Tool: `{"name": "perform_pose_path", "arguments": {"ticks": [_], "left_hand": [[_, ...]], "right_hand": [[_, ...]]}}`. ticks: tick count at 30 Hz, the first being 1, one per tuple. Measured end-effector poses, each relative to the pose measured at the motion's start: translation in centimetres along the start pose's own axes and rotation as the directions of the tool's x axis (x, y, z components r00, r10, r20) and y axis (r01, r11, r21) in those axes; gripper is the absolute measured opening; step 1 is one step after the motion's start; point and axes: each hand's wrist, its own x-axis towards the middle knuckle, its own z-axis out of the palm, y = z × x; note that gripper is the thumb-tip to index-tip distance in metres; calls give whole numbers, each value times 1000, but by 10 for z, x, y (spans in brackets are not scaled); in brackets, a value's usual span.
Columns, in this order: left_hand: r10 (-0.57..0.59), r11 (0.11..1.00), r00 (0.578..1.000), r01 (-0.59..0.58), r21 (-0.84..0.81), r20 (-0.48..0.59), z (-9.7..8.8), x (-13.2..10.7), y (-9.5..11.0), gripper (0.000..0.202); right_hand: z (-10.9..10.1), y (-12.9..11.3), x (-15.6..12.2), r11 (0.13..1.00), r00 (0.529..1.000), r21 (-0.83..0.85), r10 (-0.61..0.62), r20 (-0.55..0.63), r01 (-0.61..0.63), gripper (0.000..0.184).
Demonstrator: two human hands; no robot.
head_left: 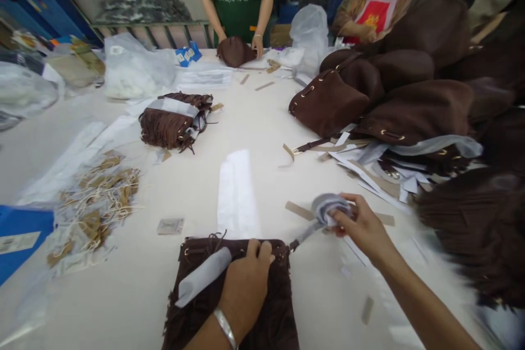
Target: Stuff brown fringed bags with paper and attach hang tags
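A dark brown fringed bag point(270, 306) lies flat on the table in front of me, with metal eyelets and a drawstring along its top. My left hand point(246, 290), a silver bangle at its wrist, rests on the bag with fingers bent at its top edge. Beside that hand a white tissue-wrapped piece point(205, 279) lies across the bag. To the right, my right hand point(356, 224) grips a rolled strap wrapped in greyish-white tissue point(328, 208). The strap's end runs down to a ring at the bag's top right corner. My left fingertips are partly hidden.
White folded paper point(238, 191) lies beyond the bag. Tags with strings point(102, 202) and a small packet point(170, 226) are on the left. Another fringed bag point(168, 120) lies farther back. Brown bags point(418, 109) pile up at right. Across the table, a person in a green apron point(233, 5) handles a bag.
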Motion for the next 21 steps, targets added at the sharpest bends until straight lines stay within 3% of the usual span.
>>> {"name": "perform_pose_path", "arguments": {"ticks": [2,5,8,10,12,15,18,19,21], "left_hand": [[37,999,999,-36,36,-23,5,-2,-1,22],[104,994,989,-101,26,-103,11,-6,-4,25],[160,984,959,-173,-36,-232,12,-11,-8,23],[182,976,931,-209,-53,-316,9,-13,-11,22],[180,973,912,-220,-69,-368,6,-13,-14,22],[163,969,911,-221,-114,-378,1,-12,-17,28],[189,960,909,-252,-126,-371,0,-10,-18,26],[197,957,904,-261,-125,-379,0,-9,-18,23],[194,959,902,-257,-120,-386,-1,-9,-19,18]], "right_hand": [[31,-23,14,992,992,-46,-121,-19,120,49],[81,-50,21,951,931,-92,-264,254,295,34],[113,-61,19,967,749,21,-212,628,255,36],[119,-61,18,989,601,119,-148,786,89,43],[115,-57,20,965,479,222,-128,868,-143,49],[107,-48,25,867,393,295,-128,911,-401,53],[108,-40,28,889,388,243,-82,918,-388,51],[110,-38,30,926,378,203,-71,923,-320,50],[113,-39,35,986,303,111,-70,951,-121,48]]}}
